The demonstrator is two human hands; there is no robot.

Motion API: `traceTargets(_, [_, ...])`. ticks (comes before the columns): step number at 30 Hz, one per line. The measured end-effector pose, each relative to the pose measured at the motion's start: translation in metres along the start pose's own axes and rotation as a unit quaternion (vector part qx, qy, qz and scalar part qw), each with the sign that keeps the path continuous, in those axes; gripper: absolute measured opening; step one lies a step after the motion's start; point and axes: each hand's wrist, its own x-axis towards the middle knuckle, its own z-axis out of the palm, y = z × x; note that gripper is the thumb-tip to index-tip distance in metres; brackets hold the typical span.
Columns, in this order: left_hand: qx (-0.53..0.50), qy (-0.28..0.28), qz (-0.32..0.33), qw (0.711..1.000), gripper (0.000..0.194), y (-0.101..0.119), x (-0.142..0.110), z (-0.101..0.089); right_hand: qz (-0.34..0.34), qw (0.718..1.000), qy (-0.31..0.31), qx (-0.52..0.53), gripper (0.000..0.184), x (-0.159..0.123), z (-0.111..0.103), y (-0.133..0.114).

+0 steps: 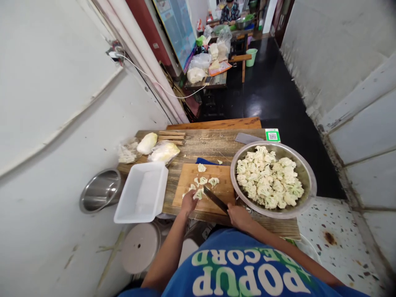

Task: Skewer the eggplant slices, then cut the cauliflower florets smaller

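Observation:
My left hand (pixel 188 203) is closed around a cauliflower floret (pixel 199 194) at the front left of the wooden cutting board (pixel 224 181). In my right hand (pixel 239 216) is the handle of a knife (pixel 215 200), its dark blade slanting up and left so that the tip is by the held floret. Several cut cauliflower pieces (pixel 213 181) lie on the board beyond the blade. To the right, a wide steel bowl (pixel 310 187) is heaped with cauliflower florets (pixel 269 177). Left of the board stands a white plastic tub (pixel 144 192) with nothing in it.
A cleaver (pixel 247 138) and a QR code card (pixel 272 135) lie behind the bowl. Wrapped cabbages (pixel 163 152) and wooden sticks (pixel 171 136) occupy the table's back left. A steel bucket (pixel 100 192) and a round stool (pixel 140 247) are at left. Another person (pixel 229 13) sits far back.

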Motion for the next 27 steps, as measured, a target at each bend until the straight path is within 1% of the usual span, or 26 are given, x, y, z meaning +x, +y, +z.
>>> traceTargets(4, [-0.050,-0.010,-0.024,0.998,0.036,-0.010,-0.001,-0.007,0.025,1.000,-0.001,-0.006,0.029,-0.002,-0.005,0.010])
traceTargets(6, [-0.081,0.005,-0.024,0.996,0.039,-0.011,-0.004,-0.005,0.034,0.999,-0.001,0.004,0.030,-0.003,-0.009,0.014])
traceTargets(11, [-0.139,0.068,-0.002,0.988,0.044,0.001,-0.013,0.014,0.078,0.996,0.024,0.021,0.034,-0.005,-0.015,0.018])
traceTargets(15, [-0.147,0.087,-0.011,0.985,0.045,0.012,-0.013,0.028,0.101,0.994,0.020,0.024,0.033,-0.007,-0.010,0.018])
traceTargets(18, [-0.145,0.090,0.003,0.985,0.045,0.014,-0.014,0.033,0.092,0.994,0.044,0.026,0.034,-0.010,-0.005,0.019])
traceTargets(20, [-0.132,0.096,-0.001,0.987,0.043,0.014,-0.016,0.034,0.077,0.995,0.055,0.023,0.036,-0.012,-0.003,0.020])
traceTargets(23, [-0.097,0.101,-0.028,0.990,0.035,0.012,-0.020,0.033,0.048,0.998,0.041,0.013,0.035,-0.015,-0.002,0.018])
traceTargets(27, [-0.086,0.096,-0.054,0.990,0.026,0.009,-0.022,0.032,0.013,1.000,0.020,-0.007,0.031,-0.013,-0.002,0.010])
